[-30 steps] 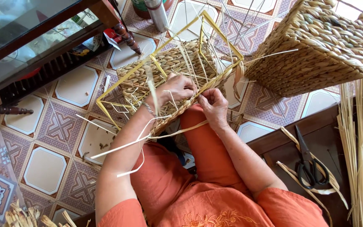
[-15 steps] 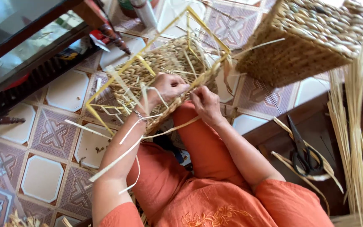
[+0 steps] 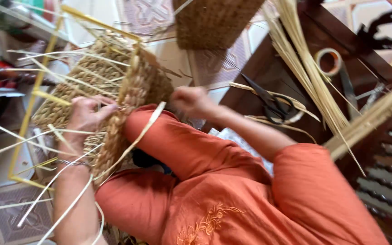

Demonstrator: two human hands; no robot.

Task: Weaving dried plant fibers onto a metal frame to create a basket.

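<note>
A half-woven straw basket (image 3: 114, 72) on a yellow wire frame (image 3: 28, 113) rests tilted against my raised knee in orange trousers (image 3: 173, 140). My left hand (image 3: 87, 113) presses on the woven wall, its fingers curled over the edge among loose pale straw strips (image 3: 64, 136). My right hand (image 3: 189, 100) is closed at the basket's near corner, beside a pale strip (image 3: 132, 140) that hangs down across the weave. The picture is blurred, so the exact grip of the fingers is unclear.
A finished woven basket (image 3: 214, 20) stands on the tiled floor behind. On the dark wooden bench (image 3: 368, 59) at the right lie black scissors (image 3: 273, 102), a roll of tape (image 3: 328, 61) and a long bundle of straw stalks (image 3: 305, 63).
The view has swung and closed in, so the bench fills the right side. The basket is turned more edge-on against my knee, and my hands are further apart on it.
</note>
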